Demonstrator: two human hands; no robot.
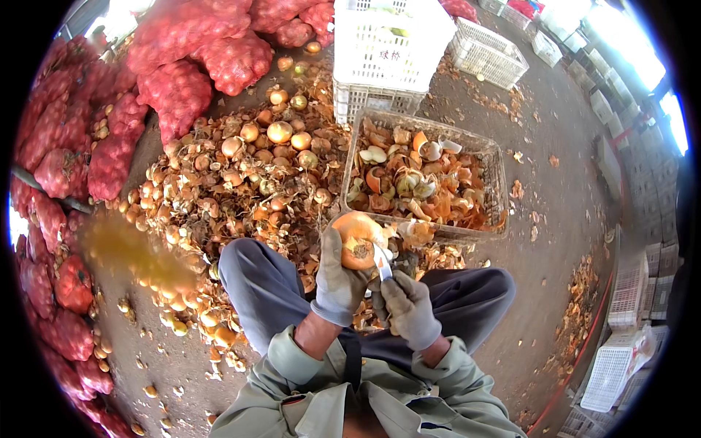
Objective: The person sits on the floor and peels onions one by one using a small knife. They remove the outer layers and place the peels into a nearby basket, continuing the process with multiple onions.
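Note:
My left hand (338, 279), in a soiled white work glove, holds a large yellow onion (357, 236) just in front of my lap. In my right hand (408, 306), gloved too, is a small knife (382, 261), its blade at the onion's right side. The knife's handle is hidden by my fingers. Just beyond the hands stands a plastic crate (501, 180) with onion skins and peeled outer layers (438, 186) in it. To its left a heap of onions and loose dry skins (235, 180) covers the floor.
Red mesh sacks of onions (175, 98) are piled at the left and far left. A stack of white plastic crates (383, 55) stands beyond the skin crate, with another crate (487, 55) to its right. More crates (608, 372) line the right side. Skins litter the floor.

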